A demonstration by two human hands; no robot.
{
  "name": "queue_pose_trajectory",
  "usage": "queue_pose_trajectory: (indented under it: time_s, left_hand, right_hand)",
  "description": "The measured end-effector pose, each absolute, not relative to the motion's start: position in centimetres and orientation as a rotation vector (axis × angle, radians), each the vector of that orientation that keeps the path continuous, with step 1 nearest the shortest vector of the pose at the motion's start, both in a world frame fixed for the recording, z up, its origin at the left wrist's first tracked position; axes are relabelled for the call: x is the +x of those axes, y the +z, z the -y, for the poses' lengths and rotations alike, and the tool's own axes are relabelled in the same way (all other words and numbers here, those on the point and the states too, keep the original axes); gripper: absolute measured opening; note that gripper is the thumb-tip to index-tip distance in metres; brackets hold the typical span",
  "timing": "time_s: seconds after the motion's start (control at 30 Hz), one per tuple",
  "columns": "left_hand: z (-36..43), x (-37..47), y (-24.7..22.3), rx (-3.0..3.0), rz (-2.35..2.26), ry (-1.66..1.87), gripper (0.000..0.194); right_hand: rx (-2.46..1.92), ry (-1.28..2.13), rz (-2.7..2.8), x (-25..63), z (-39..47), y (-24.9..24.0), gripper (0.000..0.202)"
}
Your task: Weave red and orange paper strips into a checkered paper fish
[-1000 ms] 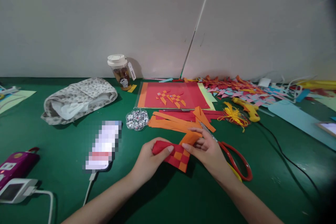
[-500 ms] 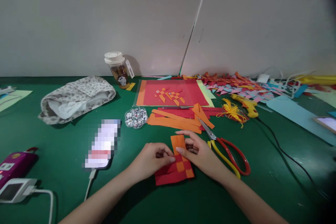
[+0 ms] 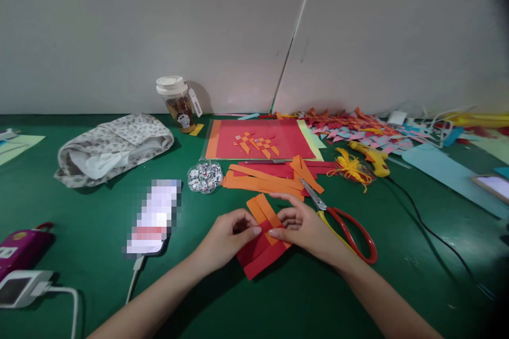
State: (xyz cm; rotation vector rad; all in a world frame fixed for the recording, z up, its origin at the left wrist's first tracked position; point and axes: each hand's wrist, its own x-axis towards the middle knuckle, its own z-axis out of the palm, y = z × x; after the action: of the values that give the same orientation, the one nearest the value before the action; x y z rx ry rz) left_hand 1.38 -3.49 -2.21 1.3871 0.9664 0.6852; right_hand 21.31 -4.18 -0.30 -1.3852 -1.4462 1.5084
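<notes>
Between my two hands is a piece woven from red and orange paper strips [image 3: 263, 260], with orange ends pointing up and away and red ends toward the lower left. My left hand [image 3: 234, 233] pinches its left side, thumb on top. My right hand [image 3: 304, 228] grips the right side with the thumb pressed on the weave and the index finger stretched out past the orange ends. Just right of that hand lie scissors [image 3: 353, 230] with red and yellow handles, partly hidden by the hand. Loose orange strips [image 3: 260, 183] lie beyond the hands.
Two woven paper fish [image 3: 264, 144] rest on a red sheet [image 3: 222, 137]. Around are a container of googly eyes [image 3: 205, 176], yellow string [image 3: 352, 167], a corded glue gun [image 3: 371, 159], a lidded cup [image 3: 178, 106], a phone [image 3: 155, 217], a cloth bag [image 3: 115, 143] and a purple power strip [image 3: 24, 251].
The woven piece has turned in my hands: the checkered face gave way to a side with broad red and orange strips. It now sits tilted, and both hands have shifted their hold slightly.
</notes>
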Motion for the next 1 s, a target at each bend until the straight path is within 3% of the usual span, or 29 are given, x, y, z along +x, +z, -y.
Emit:
queue_pose_trajectory:
  time_s: [0.37, 0.53, 1.0]
  left_hand:
    - [3.43, 1.53, -2.73, 1.321, -0.956, 0.651, 0.018]
    - [3.31, 1.58, -2.73, 1.21, -0.976, 0.668, 0.026]
    - [3.13, 1.37, -2.3, 1.176, -1.081, 0.652, 0.025]
  right_hand:
    - [-1.405, 1.438, 1.48, 21.11, 4.21, -0.13, 0.057]
    - [-1.43, 1.442, 1.514, 21.03, 4.44, -0.16, 0.06]
    - [-1.421, 1.447, 1.434, 21.09, 4.38, -0.37, 0.062]
